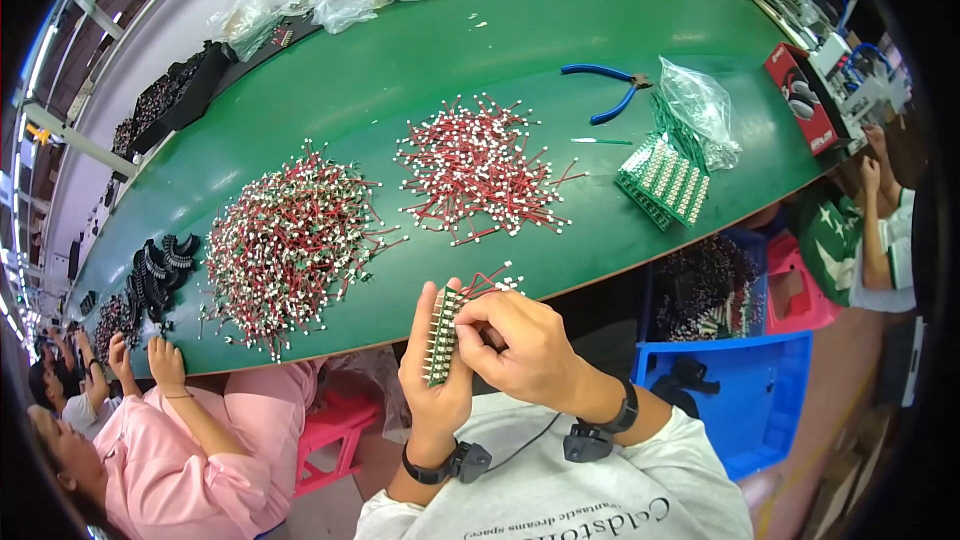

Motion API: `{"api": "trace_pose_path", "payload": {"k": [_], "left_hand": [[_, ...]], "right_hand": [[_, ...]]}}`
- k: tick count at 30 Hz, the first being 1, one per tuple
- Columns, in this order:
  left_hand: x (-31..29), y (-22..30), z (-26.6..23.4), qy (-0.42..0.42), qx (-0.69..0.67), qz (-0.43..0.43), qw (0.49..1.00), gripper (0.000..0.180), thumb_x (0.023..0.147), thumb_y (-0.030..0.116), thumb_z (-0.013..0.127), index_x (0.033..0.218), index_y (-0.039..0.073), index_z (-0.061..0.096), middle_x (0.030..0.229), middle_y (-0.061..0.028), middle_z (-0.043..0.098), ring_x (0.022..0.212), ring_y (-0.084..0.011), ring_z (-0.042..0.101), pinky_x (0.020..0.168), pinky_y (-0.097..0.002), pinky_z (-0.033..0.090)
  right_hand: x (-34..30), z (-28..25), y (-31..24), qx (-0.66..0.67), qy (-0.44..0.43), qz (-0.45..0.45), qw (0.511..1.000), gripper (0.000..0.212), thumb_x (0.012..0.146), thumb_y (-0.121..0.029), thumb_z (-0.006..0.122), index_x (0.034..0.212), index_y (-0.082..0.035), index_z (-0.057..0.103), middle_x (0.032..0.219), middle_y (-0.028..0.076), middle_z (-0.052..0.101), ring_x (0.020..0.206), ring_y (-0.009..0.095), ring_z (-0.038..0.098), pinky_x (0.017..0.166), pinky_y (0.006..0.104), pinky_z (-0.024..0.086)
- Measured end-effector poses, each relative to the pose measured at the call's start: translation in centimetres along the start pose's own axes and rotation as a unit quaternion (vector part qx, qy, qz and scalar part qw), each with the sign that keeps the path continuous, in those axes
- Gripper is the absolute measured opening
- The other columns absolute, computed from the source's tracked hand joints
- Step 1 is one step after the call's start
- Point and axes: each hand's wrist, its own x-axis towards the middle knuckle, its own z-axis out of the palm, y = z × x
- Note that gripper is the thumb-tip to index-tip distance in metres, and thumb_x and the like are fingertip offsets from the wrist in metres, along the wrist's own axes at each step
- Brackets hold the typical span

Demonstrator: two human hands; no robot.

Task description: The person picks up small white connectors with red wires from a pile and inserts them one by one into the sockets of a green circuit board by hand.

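My left hand is closed round the long edges of a narrow green circuit board panel, held upright with a row of small pale connectors along it. My right hand is closed, thumb and forefinger pinched against the panel's right side. Several short red wires with white connectors stick out beyond the right hand's fingers, toward the table. What the fingertips pinch at the panel is too small to make out. Just past both hands lies a loose pile of the same red wires on the green table.
A larger pile of wired parts lies left, beside black curved pieces. To the right are blue-handled pliers, stacked green panels and a clear bag. A blue bin stands below right. A co-worker in pink sits at left.
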Motion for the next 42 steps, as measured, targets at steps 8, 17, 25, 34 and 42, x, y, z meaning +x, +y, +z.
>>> {"api": "trace_pose_path", "payload": {"k": [8, 17, 25, 34, 42], "left_hand": [[0.1, 0.3, -0.2, -0.001, 0.112, 0.064, 0.992, 0.057, 0.091, -0.01, 0.051, 0.146, -0.009, 0.035, 0.143, -0.0268, 0.049, 0.121, -0.0277, 0.059, 0.1, -0.0353, 0.048], [0.1, 1.1, -1.0, -0.034, 0.191, 0.075, 0.978, 0.064, 0.079, -0.017, 0.047, 0.142, -0.012, 0.039, 0.142, -0.0306, 0.047, 0.127, -0.039, 0.055, 0.103, -0.0405, 0.046], [0.2, 1.1, -1.6, -0.072, 0.237, 0.077, 0.966, 0.066, 0.076, -0.017, 0.044, 0.141, -0.013, 0.038, 0.142, -0.0317, 0.046, 0.129, -0.0429, 0.051, 0.106, -0.0433, 0.043], [0.1, 0.2, -3.1, -0.017, 0.124, 0.036, 0.992, 0.063, 0.082, -0.016, 0.046, 0.144, -0.011, 0.036, 0.142, -0.0251, 0.05, 0.127, -0.0336, 0.055, 0.106, -0.0393, 0.044], [0.4, 1.2, -5.4, 0.137, -0.091, -0.044, 0.985, 0.067, 0.08, -0.016, 0.042, 0.146, -0.013, 0.031, 0.142, -0.0265, 0.048, 0.123, -0.0311, 0.057, 0.102, -0.0417, 0.049]], "right_hand": [[-0.2, 0.4, 0.4, -0.065, 0.021, -0.081, 0.994, 0.018, 0.074, 0.004, 0.071, 0.087, -0.001, 0.062, 0.074, 0.008, 0.061, 0.06, 0.022, 0.06, 0.055, 0.0318, 0.051], [0.6, -0.9, 0.1, -0.113, -0.035, -0.123, 0.985, 0.018, 0.076, 0.007, 0.071, 0.088, 0.001, 0.06, 0.076, 0.011, 0.061, 0.064, 0.027, 0.061, 0.059, 0.0347, 0.052], [-0.1, 0.6, 1.4, -0.093, -0.025, -0.114, 0.989, 0.017, 0.075, 0.011, 0.069, 0.087, 0.002, 0.06, 0.074, 0.011, 0.061, 0.065, 0.028, 0.062, 0.058, 0.0347, 0.052], [2.3, -0.8, 1.0, -0.06, -0.064, -0.1, 0.991, 0.016, 0.077, -0.002, 0.075, 0.092, -0.004, 0.068, 0.077, 0.009, 0.066, 0.061, 0.026, 0.059, 0.056, 0.0346, 0.046], [4.5, 1.4, 7.6, -0.236, -0.077, -0.035, 0.968, 0.014, 0.074, -0.004, 0.075, 0.086, -0.009, 0.069, 0.083, 0.006, 0.057, 0.081, 0.025, 0.056, 0.072, 0.0371, 0.045]]}}
